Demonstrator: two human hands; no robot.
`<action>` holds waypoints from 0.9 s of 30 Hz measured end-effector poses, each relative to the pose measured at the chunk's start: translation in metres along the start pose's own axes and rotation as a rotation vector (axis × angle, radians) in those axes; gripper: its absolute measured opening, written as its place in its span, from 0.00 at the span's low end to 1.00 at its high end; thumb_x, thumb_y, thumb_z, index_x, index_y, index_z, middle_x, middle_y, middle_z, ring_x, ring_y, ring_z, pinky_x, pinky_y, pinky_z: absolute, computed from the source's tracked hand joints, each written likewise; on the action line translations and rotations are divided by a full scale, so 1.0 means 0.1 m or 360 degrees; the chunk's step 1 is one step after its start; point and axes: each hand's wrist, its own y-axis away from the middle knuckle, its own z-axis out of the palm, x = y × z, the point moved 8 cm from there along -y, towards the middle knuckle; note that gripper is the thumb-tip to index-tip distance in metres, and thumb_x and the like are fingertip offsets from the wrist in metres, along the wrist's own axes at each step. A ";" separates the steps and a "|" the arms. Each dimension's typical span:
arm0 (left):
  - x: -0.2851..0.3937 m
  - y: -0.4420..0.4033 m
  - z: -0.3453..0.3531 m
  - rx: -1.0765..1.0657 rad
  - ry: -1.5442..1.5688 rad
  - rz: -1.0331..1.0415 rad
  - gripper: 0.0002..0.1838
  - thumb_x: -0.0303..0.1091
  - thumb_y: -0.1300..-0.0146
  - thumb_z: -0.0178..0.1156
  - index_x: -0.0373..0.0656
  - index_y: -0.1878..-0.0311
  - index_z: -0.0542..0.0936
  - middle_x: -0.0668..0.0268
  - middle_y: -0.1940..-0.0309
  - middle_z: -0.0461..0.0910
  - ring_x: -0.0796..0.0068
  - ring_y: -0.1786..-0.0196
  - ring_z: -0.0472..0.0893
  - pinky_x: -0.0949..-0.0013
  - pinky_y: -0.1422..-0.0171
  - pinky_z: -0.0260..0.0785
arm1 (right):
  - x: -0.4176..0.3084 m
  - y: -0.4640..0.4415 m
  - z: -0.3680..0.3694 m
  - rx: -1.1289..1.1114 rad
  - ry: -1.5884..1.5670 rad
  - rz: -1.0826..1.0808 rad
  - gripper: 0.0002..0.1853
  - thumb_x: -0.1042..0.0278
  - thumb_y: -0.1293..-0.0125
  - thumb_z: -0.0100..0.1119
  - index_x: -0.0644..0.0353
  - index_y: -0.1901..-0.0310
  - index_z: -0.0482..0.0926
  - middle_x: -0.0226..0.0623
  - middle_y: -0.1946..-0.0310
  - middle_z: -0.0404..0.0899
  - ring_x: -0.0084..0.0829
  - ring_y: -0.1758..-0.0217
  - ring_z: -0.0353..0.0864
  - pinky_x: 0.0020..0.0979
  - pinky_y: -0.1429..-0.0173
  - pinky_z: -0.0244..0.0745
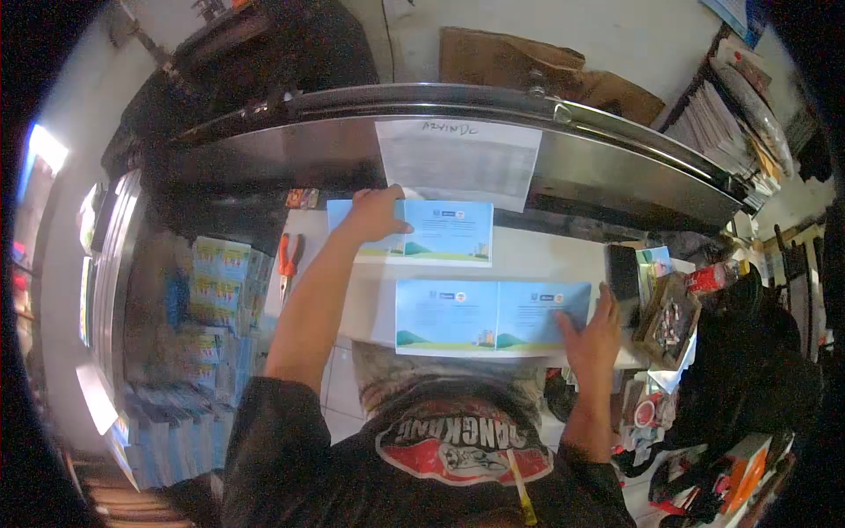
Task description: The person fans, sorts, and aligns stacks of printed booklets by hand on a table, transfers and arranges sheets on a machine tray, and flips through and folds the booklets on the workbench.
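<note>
Two wide printed sheets, pale blue with green hills along the bottom, lie one above the other on a white work surface [370,304]. My left hand [377,216] is on the upper printed sheet [451,233]; its fingers bend at the top edge while the thumb presses the face. Closer to my body is the lower printed sheet [449,317], showing two matching panels side by side. At its right end rests my right hand [593,333], thumb on the paper and fingers stretched apart from it along the edge. Whether more sheets lie underneath, I cannot tell.
Red-handled pliers [289,261] lie at the left, beside stacks of printed papers [218,295]. A white page with handwriting [458,167] hangs below a long metal bar [422,101]. At right are a dark block [622,271] and a tray of small parts [673,319].
</note>
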 end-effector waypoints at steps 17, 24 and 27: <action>0.98 1.71 -1.45 0.1072 0.1056 0.0493 0.11 0.25 0.41 0.64 0.41 0.55 0.76 0.64 0.58 0.80 0.75 0.54 0.78 0.69 0.50 0.69 | -0.90 0.29 -0.36 -0.0026 -0.0810 -0.0629 0.45 0.62 0.50 0.74 0.65 0.33 0.59 0.56 0.32 0.59 0.51 0.30 0.60 0.45 0.28 0.57; 1.41 1.58 -0.56 0.0595 0.3313 0.0854 0.29 0.33 0.40 0.64 0.42 0.36 0.67 0.60 0.50 0.76 0.64 0.46 0.75 0.60 0.37 0.67 | -1.64 0.61 -0.58 -0.0356 -0.1062 -0.0977 0.35 0.72 0.46 0.66 0.61 0.35 0.66 0.47 0.37 0.68 0.52 0.32 0.65 0.43 0.30 0.62; 1.30 1.55 -0.14 0.0437 0.3235 0.0747 0.27 0.42 0.38 0.63 0.45 0.38 0.69 0.60 0.53 0.76 0.63 0.48 0.75 0.57 0.39 0.69 | -1.66 0.70 -0.60 -0.0319 -0.0863 -0.1054 0.29 0.79 0.49 0.60 0.56 0.41 0.75 0.41 0.43 0.76 0.51 0.41 0.73 0.43 0.39 0.70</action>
